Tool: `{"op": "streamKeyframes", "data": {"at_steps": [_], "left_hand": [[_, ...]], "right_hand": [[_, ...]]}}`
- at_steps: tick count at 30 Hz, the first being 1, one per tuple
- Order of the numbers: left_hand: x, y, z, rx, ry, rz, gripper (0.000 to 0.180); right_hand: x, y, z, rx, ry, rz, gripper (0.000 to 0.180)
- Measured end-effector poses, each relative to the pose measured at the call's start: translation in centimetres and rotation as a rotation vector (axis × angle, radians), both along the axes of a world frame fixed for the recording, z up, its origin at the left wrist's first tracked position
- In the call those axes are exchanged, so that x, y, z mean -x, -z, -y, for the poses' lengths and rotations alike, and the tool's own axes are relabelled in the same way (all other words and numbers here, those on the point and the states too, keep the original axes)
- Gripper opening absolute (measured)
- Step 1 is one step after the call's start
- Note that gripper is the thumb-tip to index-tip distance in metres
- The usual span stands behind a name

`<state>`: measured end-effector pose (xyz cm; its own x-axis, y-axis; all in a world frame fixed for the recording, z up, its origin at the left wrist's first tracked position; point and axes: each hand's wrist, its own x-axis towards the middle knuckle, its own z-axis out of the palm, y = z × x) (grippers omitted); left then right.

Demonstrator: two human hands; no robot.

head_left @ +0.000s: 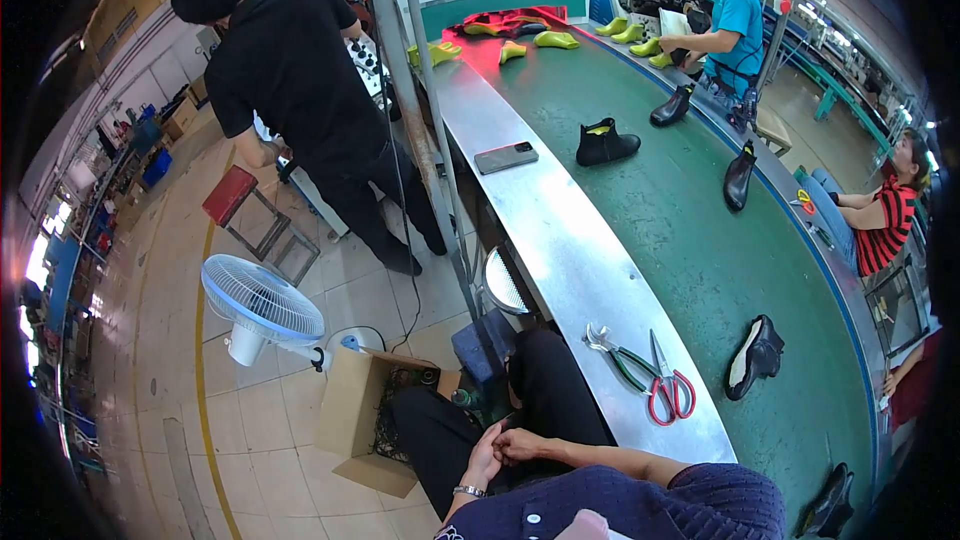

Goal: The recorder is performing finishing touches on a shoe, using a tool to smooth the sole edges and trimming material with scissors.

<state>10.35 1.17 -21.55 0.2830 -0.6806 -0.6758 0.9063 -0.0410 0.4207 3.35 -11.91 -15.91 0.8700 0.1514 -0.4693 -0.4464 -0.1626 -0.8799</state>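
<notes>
My left hand [484, 462], with a watch on its wrist, and my right hand [522, 445] rest together on my lap over black trousers [545, 385]. They touch each other, fingers curled, and hold nothing. My right forearm in a dark sleeve [640, 465] comes in from the right. On the steel counter [560, 250] just beyond my knees lie green-handled pliers [620, 355] and red-handled scissors [668, 385]. Neither hand touches them.
A green conveyor belt [700, 230] carries black boots [605, 143] [755, 355] and yellow-green lasts [555, 40]. A phone [505, 156] lies on the counter. An open cardboard box [360, 410], a floor fan [260, 302] and a red stool [232, 195] stand left. A person in black [295, 70] and seated workers [735, 20] [885, 225] are nearby.
</notes>
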Motion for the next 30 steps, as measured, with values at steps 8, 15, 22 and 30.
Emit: {"op": "streamKeyframes", "data": {"at_steps": [8, 15, 22, 30], "left_hand": [[-0.1, -0.2, 0.1, -0.006, -0.02, 0.022, 0.038], [-0.2, -0.3, 0.1, -0.008, -0.026, 0.016, 0.038], [-0.3, -0.1, 0.0, -0.013, -0.011, 0.002, 0.038], [-0.4, 0.9, -0.5, 0.006, -0.003, -0.035, 0.037]], "right_hand": [[-0.1, -0.2, 0.0, -0.001, 0.019, -0.019, 0.014], [-0.3, -0.2, 0.0, 0.033, 0.01, -0.032, 0.014], [-0.5, -0.7, 0.0, 0.003, 0.009, -0.041, 0.013], [-0.3, -0.3, -0.2, -0.002, -0.009, -0.038, 0.012]]}}
